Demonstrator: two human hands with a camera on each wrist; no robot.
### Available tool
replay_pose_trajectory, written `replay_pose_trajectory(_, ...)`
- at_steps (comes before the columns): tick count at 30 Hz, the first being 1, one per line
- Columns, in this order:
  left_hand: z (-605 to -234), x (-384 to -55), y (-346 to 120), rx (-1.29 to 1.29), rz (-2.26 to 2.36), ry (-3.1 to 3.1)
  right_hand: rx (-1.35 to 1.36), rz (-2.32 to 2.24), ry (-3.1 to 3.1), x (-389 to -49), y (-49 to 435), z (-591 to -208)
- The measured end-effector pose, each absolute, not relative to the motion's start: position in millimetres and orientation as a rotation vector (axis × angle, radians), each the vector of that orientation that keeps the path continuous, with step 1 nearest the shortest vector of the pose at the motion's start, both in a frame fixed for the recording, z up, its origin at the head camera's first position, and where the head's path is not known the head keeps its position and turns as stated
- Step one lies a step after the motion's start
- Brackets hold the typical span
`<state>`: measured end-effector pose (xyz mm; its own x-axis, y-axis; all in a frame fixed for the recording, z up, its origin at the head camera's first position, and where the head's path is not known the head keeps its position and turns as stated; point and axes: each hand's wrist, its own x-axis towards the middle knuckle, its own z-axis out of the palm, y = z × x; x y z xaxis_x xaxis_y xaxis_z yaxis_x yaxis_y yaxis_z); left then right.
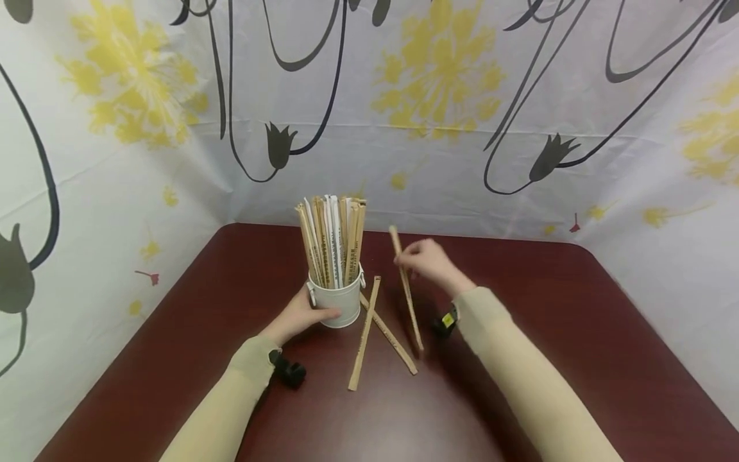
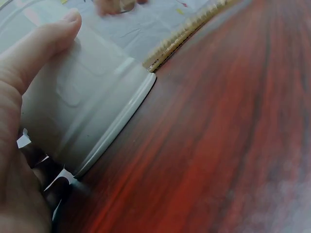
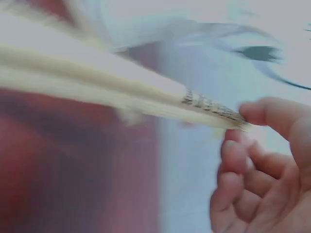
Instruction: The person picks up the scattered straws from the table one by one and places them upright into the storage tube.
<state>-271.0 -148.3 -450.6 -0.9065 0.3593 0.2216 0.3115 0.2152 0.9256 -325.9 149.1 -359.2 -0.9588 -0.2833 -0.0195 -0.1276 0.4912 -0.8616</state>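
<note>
My left hand [image 1: 301, 316] grips a white bucket [image 1: 345, 304] low on its side, thumb across the front. Slim sticks in tan and white paper wrappers [image 1: 331, 240], printed with dark text, stand packed upright in it. Between thumb and fingertips my right hand [image 1: 428, 262] pinches another tan paper-wrapped stick [image 1: 408, 292] near its upper part. This stick slants over the table to the right of the bucket, and the right wrist view shows it [image 3: 146, 87] blurred. Two more tan wrapped sticks [image 1: 364, 340] [image 1: 395, 343] lie crossed beside the bucket. What the wrappers contain is hidden.
The dark red table [image 1: 277, 256] has a glossy wood-grain top. Behind it and at both sides hangs a white cloth [image 1: 358, 160] with yellow and grey flower prints. Dark wrist cameras sit at the left wrist [image 1: 287, 370] and right wrist [image 1: 446, 321].
</note>
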Motion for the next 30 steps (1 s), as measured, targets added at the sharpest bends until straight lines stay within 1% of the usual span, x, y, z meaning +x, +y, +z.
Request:
replay_pose_trajectory(3, -448.5, -270.7, -150.2, 0.637, 1.832, 2.409, -0.376, -1.834, 2.549, -321.8, 150.2, -318.5)
replay_pose_trajectory(6, -447.6, -270.7, -151.6, 0.614, 1.847, 2.407, -0.453, -2.193, 2.436, -312.4, 138.9, -285.3)
replay_pose_trajectory(8, -447.4, -270.6, -151.9, 0.603, 1.842, 2.413, -0.52, -2.325, 2.415, -306.9, 127.3, -270.2)
replay_pose_trajectory(11, -447.4, -270.6, -151.8, 0.602, 1.829, 2.426, -0.6, -2.359, 2.515, -303.2, 107.9, -260.3)
replay_pose_trajectory(15, -447.5, -268.8, -152.2, 0.591, 1.844, 2.43, -0.693, -2.219, 2.684, -306.7, 83.5, -272.2)
replay_pose_trajectory(20, -447.7, -266.4, -151.9, 0.582, 1.849, 2.42, -0.746, -1.966, 2.755, -308.5, 68.1, -309.0)
replay_pose_trajectory(25, -448.9, -265.6, -150.2, 0.573, 1.846, 2.391, -0.711, -1.676, 2.794, -305.5, 69.2, -339.5)
replay_pose_trajectory(30, -448.8, -266.5, -149.2, 0.602, 1.84, 2.401, -0.647, -1.685, 2.762, -306.2, 80.2, -356.1)
